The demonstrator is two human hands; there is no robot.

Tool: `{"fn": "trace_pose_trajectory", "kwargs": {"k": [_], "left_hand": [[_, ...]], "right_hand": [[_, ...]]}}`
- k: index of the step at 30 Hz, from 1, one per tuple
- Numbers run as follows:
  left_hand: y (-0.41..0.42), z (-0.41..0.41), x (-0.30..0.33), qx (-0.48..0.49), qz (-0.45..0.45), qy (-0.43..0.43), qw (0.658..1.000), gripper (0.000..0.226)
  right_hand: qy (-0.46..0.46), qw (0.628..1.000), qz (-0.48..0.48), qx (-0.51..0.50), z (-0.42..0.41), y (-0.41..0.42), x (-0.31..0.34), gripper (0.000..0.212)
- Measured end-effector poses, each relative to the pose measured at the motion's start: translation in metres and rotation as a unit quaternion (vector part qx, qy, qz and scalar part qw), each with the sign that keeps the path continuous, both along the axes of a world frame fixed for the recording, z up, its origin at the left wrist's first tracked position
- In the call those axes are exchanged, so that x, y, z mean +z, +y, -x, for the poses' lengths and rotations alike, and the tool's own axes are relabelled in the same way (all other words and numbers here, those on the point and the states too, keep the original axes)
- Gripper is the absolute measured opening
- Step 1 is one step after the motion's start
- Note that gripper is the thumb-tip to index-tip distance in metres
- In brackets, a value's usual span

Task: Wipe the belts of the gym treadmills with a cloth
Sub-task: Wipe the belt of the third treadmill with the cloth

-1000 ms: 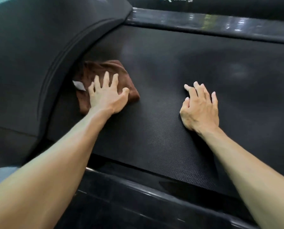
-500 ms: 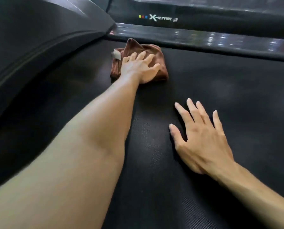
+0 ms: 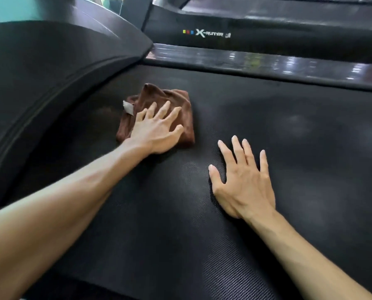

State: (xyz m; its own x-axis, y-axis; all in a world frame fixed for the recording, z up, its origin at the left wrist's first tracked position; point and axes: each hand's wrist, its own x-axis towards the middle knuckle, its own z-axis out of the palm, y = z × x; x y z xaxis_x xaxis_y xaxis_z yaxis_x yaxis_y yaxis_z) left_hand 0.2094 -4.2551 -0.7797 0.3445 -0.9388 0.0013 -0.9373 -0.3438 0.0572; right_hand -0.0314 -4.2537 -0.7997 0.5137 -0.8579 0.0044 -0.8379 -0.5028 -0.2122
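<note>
My left hand (image 3: 156, 131) presses flat, fingers spread, on the brown cloth (image 3: 159, 111) at 11 o'clock on the belt (image 3: 289, 148), near the motor cover (image 3: 50, 72) edge. Right hand (image 3: 243, 180) flat, fingers straight, on bare belt. Open belt toward 3 o'clock; side rail (image 3: 267, 66) at 12.

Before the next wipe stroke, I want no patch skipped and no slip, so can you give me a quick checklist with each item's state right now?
1. Left hand flat on the brown cloth, fingers spread: ok.
2. Cloth lying on the belt, not on the side rail: ok.
3. Cloth folded into a compact pad: ok, though a white tag sticks out at its left edge.
4. Right hand braced flat on the belt, apart from the cloth: ok.
5. Belt to the right of the cloth clean: not ok, pale smudges show there.
6. Belt stopped: cannot tell.
</note>
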Motion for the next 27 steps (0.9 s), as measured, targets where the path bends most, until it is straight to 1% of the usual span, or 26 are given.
{"fn": "trace_pose_trajectory", "kwargs": {"k": [1, 3, 5, 8, 11, 13, 15, 19, 21, 24, 27], "left_hand": [[-0.011, 0.006, 0.000, -0.016, -0.017, 0.019, 1.000, 0.065], [-0.040, 0.016, 0.001, -0.055, -0.023, 0.028, 0.998, 0.067], [-0.070, -0.002, 0.000, -0.056, -0.024, 0.026, 0.998, 0.068], [-0.093, -0.057, 0.006, 0.024, -0.036, 0.028, 0.999, 0.069], [-0.085, -0.104, -0.003, 0.107, -0.041, 0.012, 0.993, 0.071], [-0.067, -0.116, -0.007, 0.126, -0.046, 0.016, 0.991, 0.072], [-0.045, -0.108, -0.006, 0.137, -0.046, 0.025, 0.989, 0.071], [0.003, -0.049, -0.007, 0.096, -0.036, 0.013, 0.995, 0.067], [0.009, -0.023, -0.006, 0.065, -0.019, 0.018, 0.998, 0.067], [-0.010, -0.005, -0.003, 0.023, -0.023, 0.025, 0.999, 0.066], [-0.050, -0.022, -0.001, -0.019, -0.026, 0.016, 0.999, 0.069]], "right_hand": [[-0.002, 1.000, 0.001, 0.000, 0.000, 0.000, 0.000, 0.076], [0.001, 1.000, 0.002, 0.001, 0.000, -0.001, 0.001, 0.075], [0.002, 1.000, 0.003, 0.001, 0.000, -0.002, 0.000, 0.075], [-0.006, 1.000, 0.006, 0.003, 0.002, -0.004, -0.002, 0.075], [-0.010, 1.000, 0.011, 0.002, 0.000, -0.006, -0.005, 0.075], [-0.002, 1.000, 0.008, 0.003, 0.000, -0.007, -0.007, 0.074], [0.001, 1.000, 0.009, 0.002, 0.000, -0.006, -0.007, 0.074], [0.011, 1.000, 0.009, 0.000, -0.001, -0.003, -0.003, 0.074], [0.014, 1.000, 0.012, -0.002, -0.002, -0.004, -0.003, 0.075], [0.016, 1.000, 0.012, -0.001, -0.002, -0.003, -0.003, 0.075], [0.017, 1.000, 0.014, -0.005, 0.000, -0.006, -0.005, 0.075]]}}
